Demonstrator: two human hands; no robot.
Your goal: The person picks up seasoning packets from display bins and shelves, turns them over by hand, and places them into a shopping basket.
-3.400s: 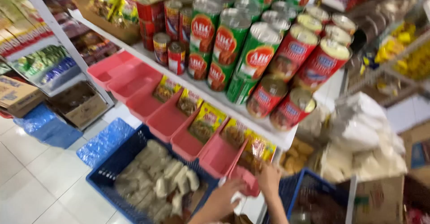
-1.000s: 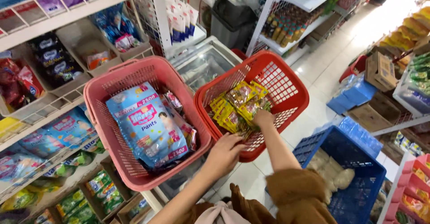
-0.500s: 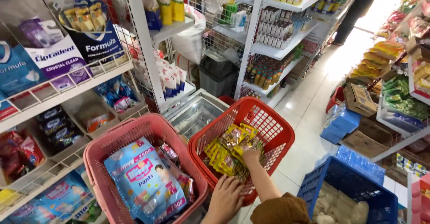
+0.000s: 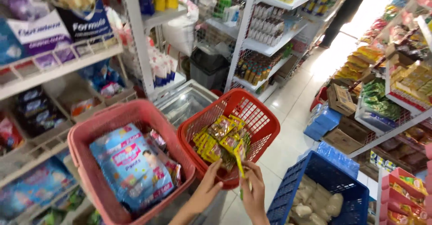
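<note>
Head camera looks down a shop aisle at two plastic shopping baskets set side by side, their rims touching. Nearer the right is a red basket (image 4: 252,112), its walls a mesh of small square holes, holding a heap of glossy yellow snack packets (image 4: 220,142). A left hand (image 4: 208,190) reaches up from the bottom edge, fingers curled loosely against the near rim of the red basket, not clearly closed around anything. Beside it, the right hand (image 4: 254,192) pinches the lower end of a strip of the yellow packets (thumb and fingers closed on it) just over that same rim.

On the left, a pink basket (image 4: 101,133) with rounded corners carries a soft, crinkled blue-and-pink nappy pack (image 4: 130,169) lying flat, with smaller wrappers tucked along its right side.

Below right, a blue slatted crate (image 4: 330,173) sits on the floor, filled with pale lumpy bags. Behind the baskets is a glass-topped chest freezer (image 4: 184,101). White wire shelving (image 4: 58,63) crowds the left edge; pale floor tiles (image 4: 297,103) leave an open strip running up and to the right between stocked shelves.
</note>
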